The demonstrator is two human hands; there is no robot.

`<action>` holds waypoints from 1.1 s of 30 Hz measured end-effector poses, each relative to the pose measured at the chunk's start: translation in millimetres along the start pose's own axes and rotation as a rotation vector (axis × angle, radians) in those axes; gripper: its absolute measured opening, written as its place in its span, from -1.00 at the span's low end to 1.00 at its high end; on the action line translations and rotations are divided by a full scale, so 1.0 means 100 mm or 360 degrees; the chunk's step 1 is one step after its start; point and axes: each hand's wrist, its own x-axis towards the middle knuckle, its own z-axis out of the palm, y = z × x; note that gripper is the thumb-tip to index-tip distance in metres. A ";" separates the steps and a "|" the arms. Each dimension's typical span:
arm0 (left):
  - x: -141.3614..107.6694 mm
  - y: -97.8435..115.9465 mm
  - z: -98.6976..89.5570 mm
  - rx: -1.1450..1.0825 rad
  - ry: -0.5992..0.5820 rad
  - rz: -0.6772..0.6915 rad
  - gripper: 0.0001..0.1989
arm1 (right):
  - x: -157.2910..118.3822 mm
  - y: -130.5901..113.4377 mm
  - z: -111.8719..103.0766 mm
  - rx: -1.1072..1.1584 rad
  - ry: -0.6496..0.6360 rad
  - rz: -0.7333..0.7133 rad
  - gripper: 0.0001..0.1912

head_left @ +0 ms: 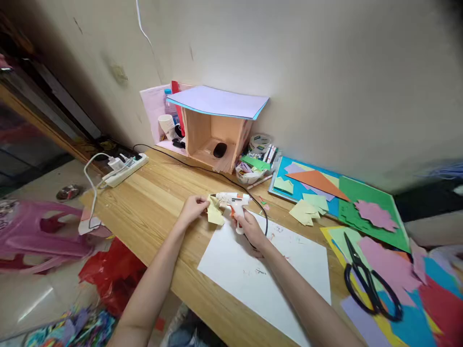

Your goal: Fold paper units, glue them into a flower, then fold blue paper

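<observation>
Pale wall [325, 72] fills top; wooden desk [152, 193] spans centre. White sheet [235, 270], lower centre. Glue gun [238, 209], centre: right hand's [251, 229] fingers wrapped round grip, best hold; probably light, rigid, hot at nozzle. Yellow paper [216, 216], left of gun: left hand [193, 210] pinches its left edge, sensible hold; likely near weightless, soft, easily creased.

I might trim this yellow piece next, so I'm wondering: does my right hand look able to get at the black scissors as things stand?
Probably, but not right away: the right hand is holding the glue gun. The black-handled scissors lie uncovered atop coloured paper.
</observation>
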 end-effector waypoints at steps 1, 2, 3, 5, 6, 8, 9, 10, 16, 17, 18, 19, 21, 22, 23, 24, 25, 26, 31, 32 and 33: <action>0.00 0.00 0.00 0.0000 -0.0002 0.0002 -0.92 | 0.00 0.00 0.00 -0.0012 0.0004 0.0000 -0.68; -0.01 0.01 -0.01 -0.0001 -0.0003 0.0006 -0.93 | -0.01 -0.01 0.00 -0.0022 0.0007 -0.0001 -0.67; -0.01 0.00 -0.01 -0.0005 -0.0005 0.0011 -0.93 | -0.01 -0.01 0.00 -0.0031 0.0011 -0.0003 -0.67; 0.00 -0.01 -0.02 -0.0017 -0.0007 0.0028 -0.93 | -0.01 -0.02 0.00 -0.0041 0.0016 -0.0011 -0.67; 0.00 -0.02 -0.02 -0.0025 -0.0008 0.0038 -0.93 | -0.01 -0.02 0.00 -0.0044 0.0017 -0.0017 -0.67; 0.02 -0.05 -0.01 -0.0048 -0.0009 0.0064 -0.94 | -0.01 -0.02 0.00 -0.0045 0.0024 -0.0026 -0.67; 0.03 -0.06 -0.01 -0.0061 -0.0009 0.0077 -0.94 | -0.01 -0.02 0.00 -0.0044 0.0026 -0.0025 -0.68; 0.04 -0.07 -0.01 -0.0073 -0.0010 0.0089 -0.95 | -0.01 -0.02 0.00 -0.0043 0.0028 -0.0025 -0.68; 0.06 -0.10 -0.01 -0.0101 -0.0018 0.0118 -0.94 | -0.01 -0.02 0.00 -0.0050 0.0018 -0.0020 -0.69; 0.05 -0.09 -0.01 -0.0103 -0.0018 0.0121 -0.95 | -0.01 -0.02 0.00 -0.0049 0.0020 -0.0013 -0.69; 0.05 -0.09 -0.01 -0.0104 -0.0019 0.0122 -0.95 | -0.01 -0.02 0.00 -0.0050 0.0022 -0.0008 -0.69; 0.05 -0.09 -0.01 -0.0104 -0.0018 0.0123 -0.95 | -0.01 -0.03 0.00 -0.0051 0.0022 -0.0005 -0.70; 0.05 -0.09 -0.02 -0.0102 -0.0018 0.0125 -0.95 | -0.02 -0.03 0.00 -0.0054 0.0025 -0.0001 -0.69; 0.05 -0.09 -0.02 -0.0102 -0.0019 0.0127 -0.95 | -0.02 -0.03 0.00 -0.0055 0.0028 0.0004 -0.69; 0.05 -0.09 -0.02 -0.0101 -0.0021 0.0130 -0.95 | -0.02 -0.03 -0.01 -0.0055 0.0030 0.0009 -0.69; 0.05 -0.09 -0.02 -0.0102 -0.0023 0.0133 -0.95 | -0.02 -0.04 -0.01 -0.0054 0.0033 0.0013 -0.70; 0.05 -0.09 -0.02 -0.0103 -0.0026 0.0137 -0.95 | -0.02 -0.04 -0.01 -0.0052 0.0036 0.0017 -0.70; 0.05 -0.10 -0.02 -0.0105 -0.0027 0.0141 -0.95 | -0.03 -0.04 -0.01 -0.0051 0.0036 0.0020 -0.70; 0.07 -0.12 -0.02 -0.0116 -0.0022 0.0152 -0.94 | -0.03 -0.05 0.00 -0.0055 0.0061 0.0029 -0.70; 0.07 -0.12 -0.02 -0.0119 -0.0020 0.0153 -0.94 | -0.03 -0.05 0.00 -0.0058 0.0064 0.0027 -0.70; 0.08 -0.13 -0.02 -0.0121 -0.0018 0.0154 -0.93 | -0.03 -0.05 0.00 -0.0061 0.0065 0.0026 -0.70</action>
